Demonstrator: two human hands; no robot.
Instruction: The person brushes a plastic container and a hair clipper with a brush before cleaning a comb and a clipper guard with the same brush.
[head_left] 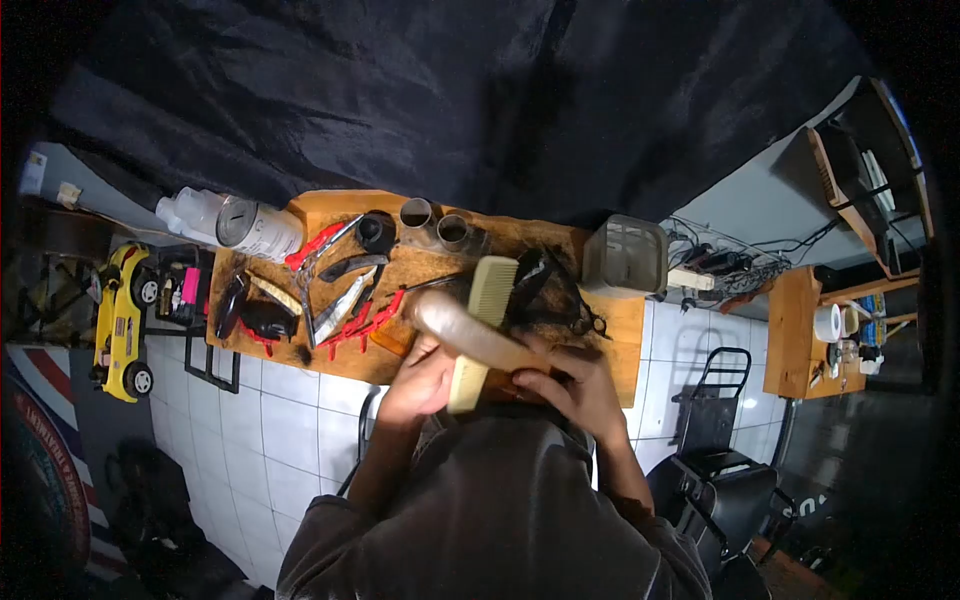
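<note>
My left hand (420, 385) is closed around the lower part of a cream-coloured wide comb (492, 290), which stands nearly upright over the table, teeth showing at its upper end. My right hand (578, 388) grips a pale, curved brush (465, 333), smeared by motion. The brush lies slantwise across the front of the comb and hides its middle. Its bristles cannot be made out. Just beyond the hands, a black crumpled item (550, 295) rests on the table.
The wooden table (625, 345) is strewn with hair clippings. Red combs (365, 325), a razor (345, 300), clippers (232, 305), metal cups (453, 232), a white can (258, 230) and a clear container (625, 258) stand or lie on it. A black chair (715, 490) is at right.
</note>
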